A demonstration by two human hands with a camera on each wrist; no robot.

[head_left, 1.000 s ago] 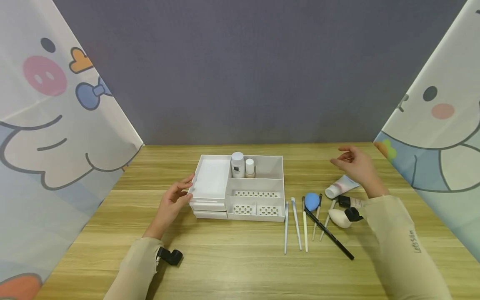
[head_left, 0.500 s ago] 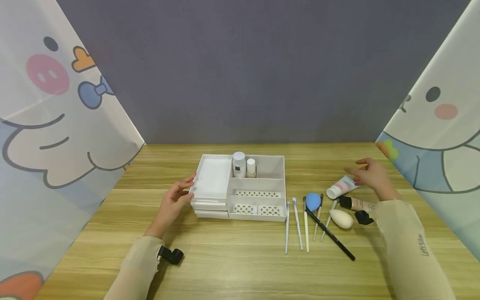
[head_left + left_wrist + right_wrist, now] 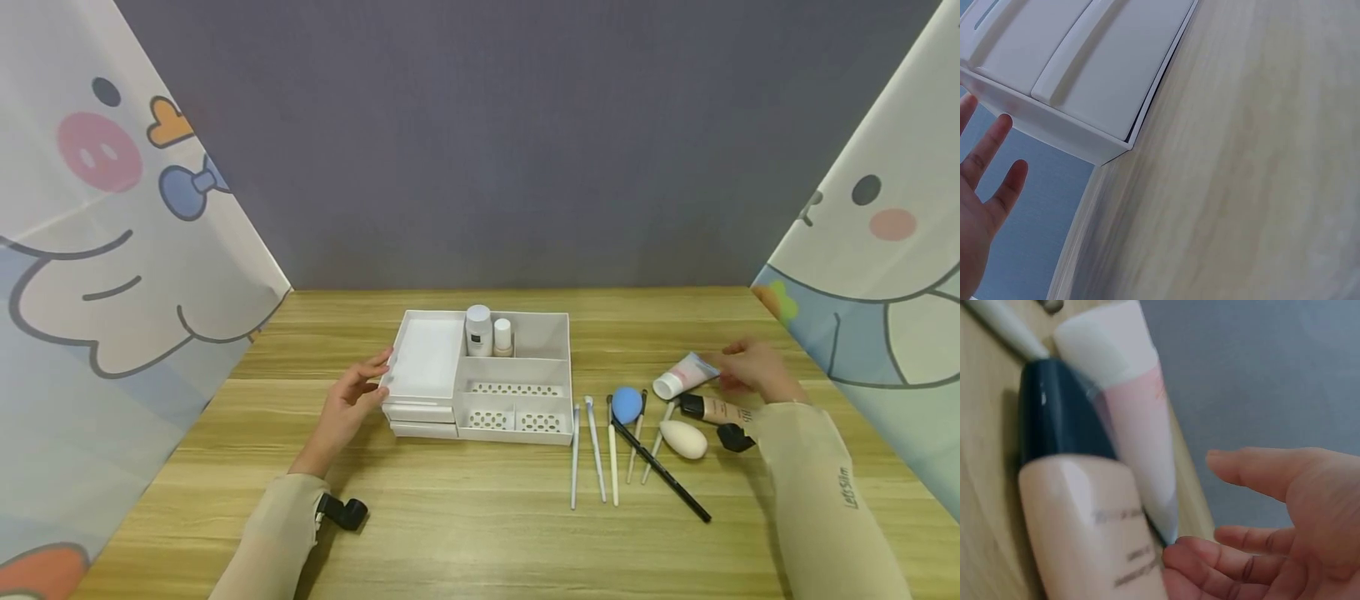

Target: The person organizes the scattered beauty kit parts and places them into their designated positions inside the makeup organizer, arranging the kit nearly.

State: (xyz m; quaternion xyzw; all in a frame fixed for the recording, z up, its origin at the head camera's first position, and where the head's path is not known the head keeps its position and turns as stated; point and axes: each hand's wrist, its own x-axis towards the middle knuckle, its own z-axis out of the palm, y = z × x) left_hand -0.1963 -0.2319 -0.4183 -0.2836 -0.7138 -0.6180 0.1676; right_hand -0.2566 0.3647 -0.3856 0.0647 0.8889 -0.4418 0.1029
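Note:
A white makeup organizer [image 3: 425,358] with drawers and open compartments stands on the table. My left hand [image 3: 347,404] rests at its left side, fingers spread; the left wrist view shows the fingertips beside the drawer unit [image 3: 1107,69]. At the right, my right hand [image 3: 756,372] is low over the table, beside the tail end of a white-and-pink squeeze tube [image 3: 684,375]. In the right wrist view its thumb stands apart from its loosely bent fingers, fingertips right at the tube's tail. Close by lies a beige foundation bottle [image 3: 1088,519] with a black cap.
A white bottle [image 3: 478,332] and a smaller white-capped bottle [image 3: 502,336] stand in the organizer's back compartment. Several makeup brushes [image 3: 595,450], a black pencil-like stick [image 3: 663,472], a blue sponge [image 3: 627,405] and a cream sponge [image 3: 683,439] lie to its right.
My right hand has moved right and down, from above the tube to beside its tail end. The left hand stays at the organizer's side.

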